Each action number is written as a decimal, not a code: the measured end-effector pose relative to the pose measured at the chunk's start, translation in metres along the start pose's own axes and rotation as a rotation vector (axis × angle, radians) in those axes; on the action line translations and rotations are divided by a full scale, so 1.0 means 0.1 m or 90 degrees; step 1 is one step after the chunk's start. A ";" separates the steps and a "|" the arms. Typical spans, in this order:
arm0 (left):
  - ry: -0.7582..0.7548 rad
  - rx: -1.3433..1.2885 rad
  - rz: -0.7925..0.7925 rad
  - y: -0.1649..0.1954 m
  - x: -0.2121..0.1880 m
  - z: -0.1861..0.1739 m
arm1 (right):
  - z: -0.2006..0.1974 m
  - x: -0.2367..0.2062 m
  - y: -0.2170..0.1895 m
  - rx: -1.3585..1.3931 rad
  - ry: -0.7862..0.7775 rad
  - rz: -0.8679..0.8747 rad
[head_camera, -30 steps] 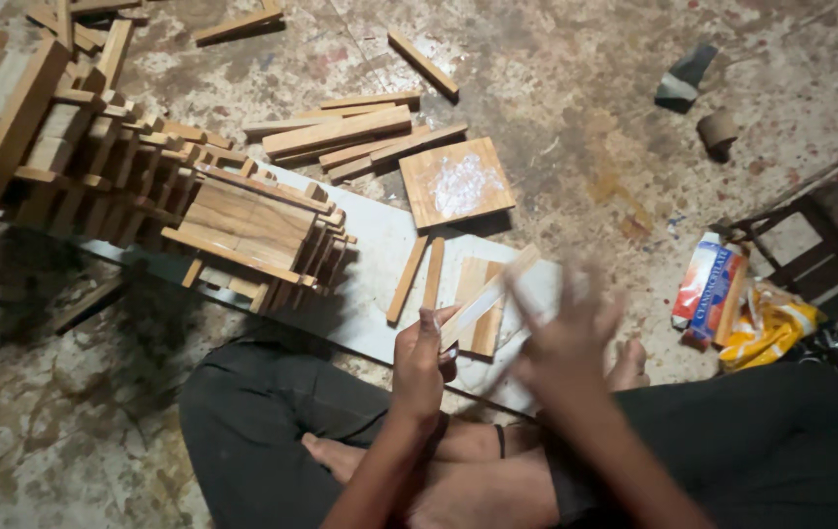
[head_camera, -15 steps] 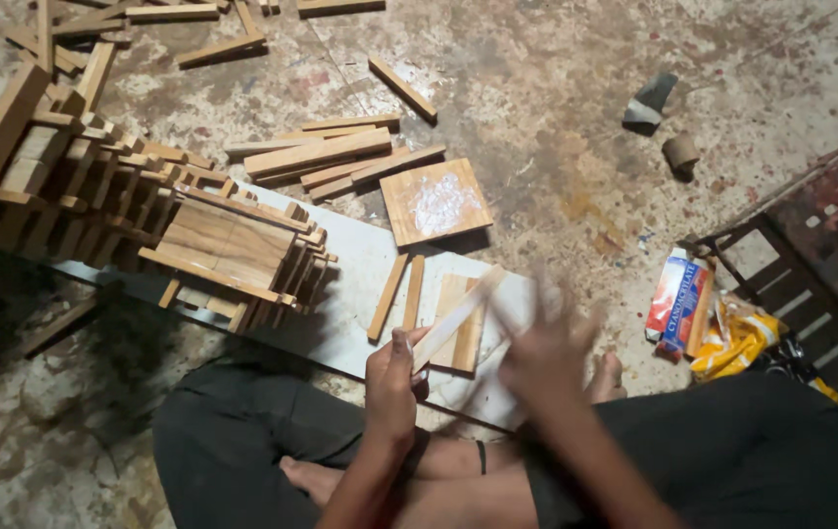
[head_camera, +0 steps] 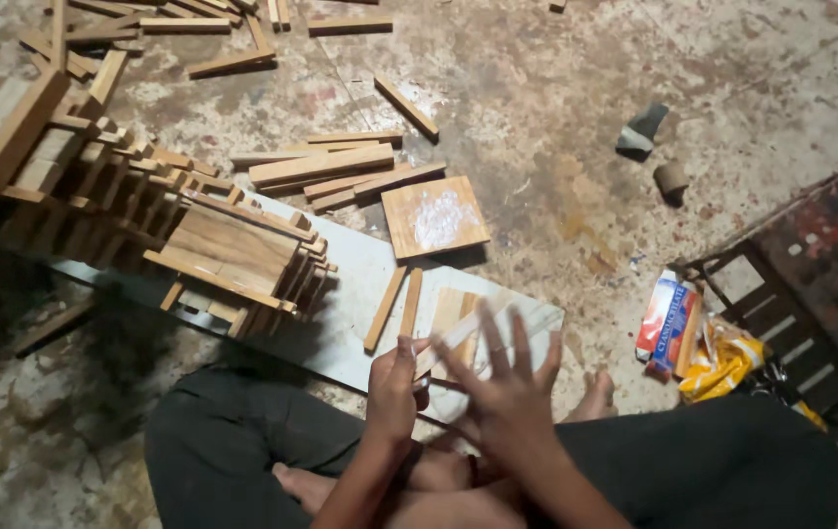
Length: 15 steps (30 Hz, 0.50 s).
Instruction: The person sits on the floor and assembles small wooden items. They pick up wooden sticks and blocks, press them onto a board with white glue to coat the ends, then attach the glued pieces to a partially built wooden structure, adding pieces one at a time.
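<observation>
My left hand (head_camera: 394, 392) pinches a thin wood strip (head_camera: 450, 338); my right hand (head_camera: 509, 392), fingers spread and blurred, covers the strip's far end over the board (head_camera: 350, 294).

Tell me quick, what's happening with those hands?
Left hand grips thin pale wooden strip. Right hand open, fingers spread over it. Nothing in the way.
</observation>
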<state>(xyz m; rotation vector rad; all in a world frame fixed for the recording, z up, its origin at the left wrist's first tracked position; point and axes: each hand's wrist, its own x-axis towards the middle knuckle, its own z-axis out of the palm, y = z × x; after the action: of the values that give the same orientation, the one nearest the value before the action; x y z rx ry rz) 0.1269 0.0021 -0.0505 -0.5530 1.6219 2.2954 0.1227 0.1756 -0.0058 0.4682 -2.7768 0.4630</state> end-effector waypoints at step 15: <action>-0.261 -0.201 -0.201 0.09 0.09 -0.17 | 0.02 0.03 0.86 0.891 -0.109 0.331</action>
<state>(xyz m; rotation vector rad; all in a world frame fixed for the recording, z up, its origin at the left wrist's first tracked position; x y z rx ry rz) 0.1174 -0.0164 -0.0523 -0.3419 0.9226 2.2442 0.0889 0.2509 -0.0288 -0.0175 -2.2038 2.5430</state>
